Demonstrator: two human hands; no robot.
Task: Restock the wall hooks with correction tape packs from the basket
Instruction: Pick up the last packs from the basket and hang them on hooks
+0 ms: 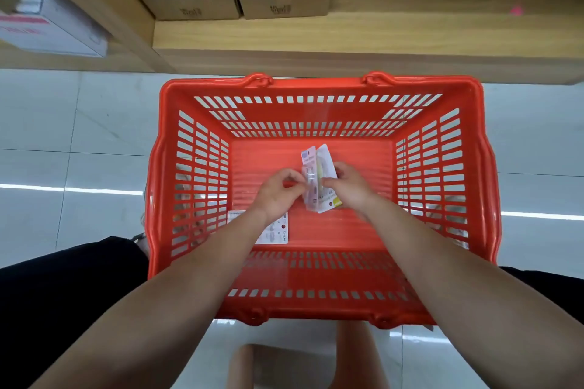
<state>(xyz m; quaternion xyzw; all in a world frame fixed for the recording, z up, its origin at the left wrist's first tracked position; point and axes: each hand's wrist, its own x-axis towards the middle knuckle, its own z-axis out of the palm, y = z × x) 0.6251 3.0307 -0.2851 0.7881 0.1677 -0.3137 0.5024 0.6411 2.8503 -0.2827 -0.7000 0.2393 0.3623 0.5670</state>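
We're both hands deep in the red basket (196, 88). Our left hand (278, 196) fingers pinch one tape pack (309, 164), right hand (350, 191) fingers clamp a second pack (327, 158)

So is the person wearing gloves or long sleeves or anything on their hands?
No gloves. The left hand and right hand are bare, with no rings, watch or bracelet showing. Both forearms are bare too, with no sleeve in view. Black clothing shows at the picture's sides.
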